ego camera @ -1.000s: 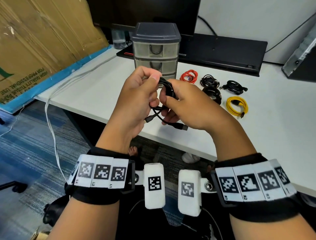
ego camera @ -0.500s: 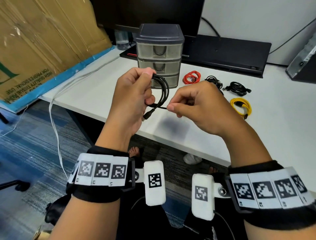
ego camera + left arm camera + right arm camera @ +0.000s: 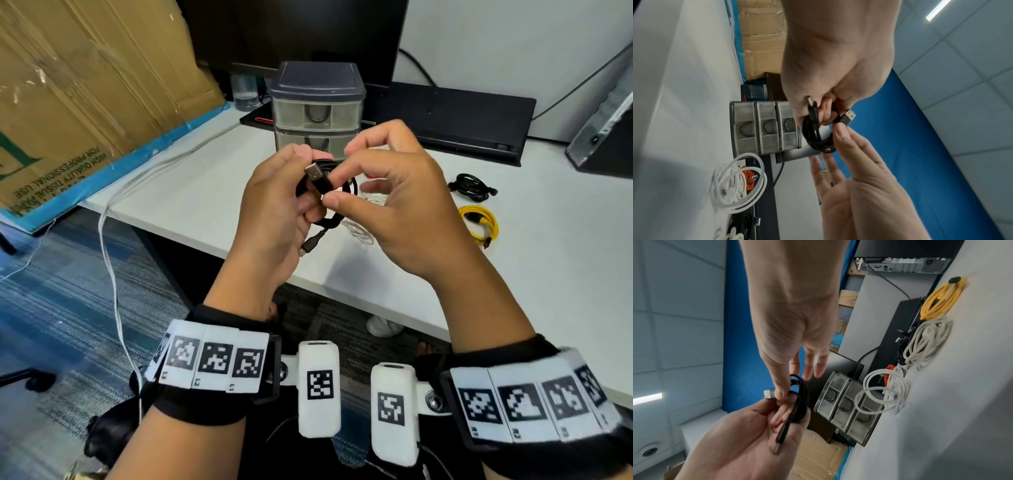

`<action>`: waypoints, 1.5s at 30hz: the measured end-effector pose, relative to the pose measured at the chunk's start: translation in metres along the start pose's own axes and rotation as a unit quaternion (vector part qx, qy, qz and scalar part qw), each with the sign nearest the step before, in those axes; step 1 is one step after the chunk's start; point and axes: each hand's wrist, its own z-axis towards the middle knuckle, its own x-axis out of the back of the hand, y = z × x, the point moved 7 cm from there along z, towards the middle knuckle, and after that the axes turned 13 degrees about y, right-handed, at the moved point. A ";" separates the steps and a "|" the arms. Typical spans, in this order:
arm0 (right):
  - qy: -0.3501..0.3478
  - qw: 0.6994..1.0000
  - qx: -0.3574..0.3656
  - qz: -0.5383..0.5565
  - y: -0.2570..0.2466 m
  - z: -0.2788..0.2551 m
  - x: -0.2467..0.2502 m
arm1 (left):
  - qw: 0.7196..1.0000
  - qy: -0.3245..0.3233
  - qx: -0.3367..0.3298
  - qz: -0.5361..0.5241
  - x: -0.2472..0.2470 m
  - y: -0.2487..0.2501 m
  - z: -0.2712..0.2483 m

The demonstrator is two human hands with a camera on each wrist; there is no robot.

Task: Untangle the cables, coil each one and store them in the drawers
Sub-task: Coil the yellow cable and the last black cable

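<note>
Left hand holds a coiled black cable; right hand seemingly pinches its plug.

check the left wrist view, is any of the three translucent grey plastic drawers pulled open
No, all three translucent grey plastic drawers sit flush in the dark-framed organiser, fronts level, while the left hand holds the coiled black cable beside them.

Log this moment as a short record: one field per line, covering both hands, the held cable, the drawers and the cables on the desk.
left hand: grips the coiled black USB cable
right hand: pinches the cable's USB-A plug between thumb and forefinger
small plug: hangs below the left hand
drawer unit: three drawers, all closed
desk: yellow cable, black cable bundle, white cables, orange cable partly hidden
stage: coil nearly finished, not yet stored
</note>
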 end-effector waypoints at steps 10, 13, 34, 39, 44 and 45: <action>-0.035 0.998 -0.048 0.038 0.005 0.002 0.008 | 0.983 -0.126 -0.046 0.128 0.011 0.011 0.009; -0.070 0.995 -0.060 0.050 0.007 0.004 0.006 | 0.974 -0.147 -0.039 0.167 0.015 0.013 0.007; -0.206 0.976 -0.068 0.009 -0.001 0.044 -0.003 | 0.962 -0.156 -0.065 0.215 0.003 0.033 0.027; -0.228 0.971 -0.072 -0.030 -0.001 0.051 0.005 | 0.956 -0.151 -0.091 0.237 -0.006 0.039 0.026; -0.214 0.972 -0.075 -0.057 0.003 0.052 0.012 | 0.954 -0.145 -0.096 0.245 -0.015 0.039 0.026; -0.213 0.972 -0.073 -0.066 0.004 0.051 0.013 | 0.954 -0.147 -0.093 0.244 -0.017 0.038 0.025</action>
